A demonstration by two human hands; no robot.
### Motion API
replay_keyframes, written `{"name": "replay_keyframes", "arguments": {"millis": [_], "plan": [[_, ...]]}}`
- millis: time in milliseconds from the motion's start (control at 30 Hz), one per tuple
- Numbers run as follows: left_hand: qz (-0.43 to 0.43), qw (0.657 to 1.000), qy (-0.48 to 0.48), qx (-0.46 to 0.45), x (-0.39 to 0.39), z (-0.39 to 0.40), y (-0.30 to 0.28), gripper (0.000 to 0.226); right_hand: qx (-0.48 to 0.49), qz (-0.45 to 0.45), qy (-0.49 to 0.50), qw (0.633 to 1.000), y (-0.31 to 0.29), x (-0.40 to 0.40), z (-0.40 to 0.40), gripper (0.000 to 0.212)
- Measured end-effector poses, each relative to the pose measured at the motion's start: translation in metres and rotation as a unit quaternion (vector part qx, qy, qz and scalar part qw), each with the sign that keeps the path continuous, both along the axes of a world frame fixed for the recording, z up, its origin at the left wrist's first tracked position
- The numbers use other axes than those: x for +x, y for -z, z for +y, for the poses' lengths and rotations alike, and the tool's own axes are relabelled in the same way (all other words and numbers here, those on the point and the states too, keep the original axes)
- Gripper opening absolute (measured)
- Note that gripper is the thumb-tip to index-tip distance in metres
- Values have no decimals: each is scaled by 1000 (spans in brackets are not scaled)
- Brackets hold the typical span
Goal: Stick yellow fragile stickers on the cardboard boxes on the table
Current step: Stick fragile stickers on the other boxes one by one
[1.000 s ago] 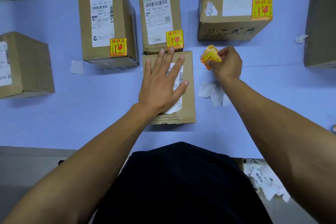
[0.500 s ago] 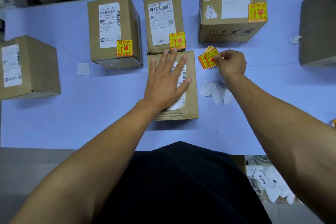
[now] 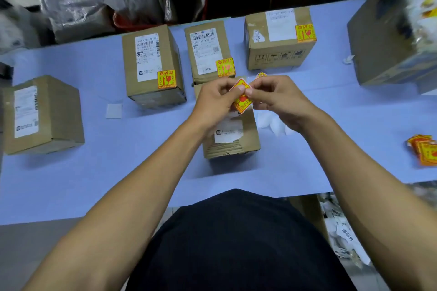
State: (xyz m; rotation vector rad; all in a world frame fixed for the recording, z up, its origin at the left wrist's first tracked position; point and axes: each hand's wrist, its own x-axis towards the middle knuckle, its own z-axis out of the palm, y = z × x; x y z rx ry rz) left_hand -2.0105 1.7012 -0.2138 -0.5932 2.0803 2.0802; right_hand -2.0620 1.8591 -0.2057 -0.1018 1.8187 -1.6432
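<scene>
My left hand and my right hand meet above a small cardboard box at the table's middle, both pinching a yellow fragile sticker. A few more stickers poke out behind my right fingers. Behind stand three boxes bearing stickers: a tall box, a narrow box and a wider box. At the far left, a box shows only a white label.
A large box stands at the right. A pile of yellow stickers lies by the right table edge. White backing papers lie beside the small box, another scrap to the left. Plastic-wrapped parcels crowd behind the table.
My left hand lifted off the small box and joined my right hand, which moved left with the stickers. Both now pinch one sticker. The camera view tilted up.
</scene>
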Motion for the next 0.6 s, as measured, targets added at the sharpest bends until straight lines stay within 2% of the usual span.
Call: {"name": "replay_keyframes", "arguments": {"millis": [100,200,367,600], "plan": [[5,997,-45,59,10,-7,-10,14,-18,-22,50,998,-11,15,-11,12],[12,989,-91,112,20,-18,-23,11,-38,-29,67,997,-20,28,-20,17],[20,986,-36,165,40,-36,-42,8,-65,-21,45,997,-37,43,-40,15],[20,976,-4,215,53,-62,-53,14,-154,-82,12,985,-53,49,-53,12]]}}
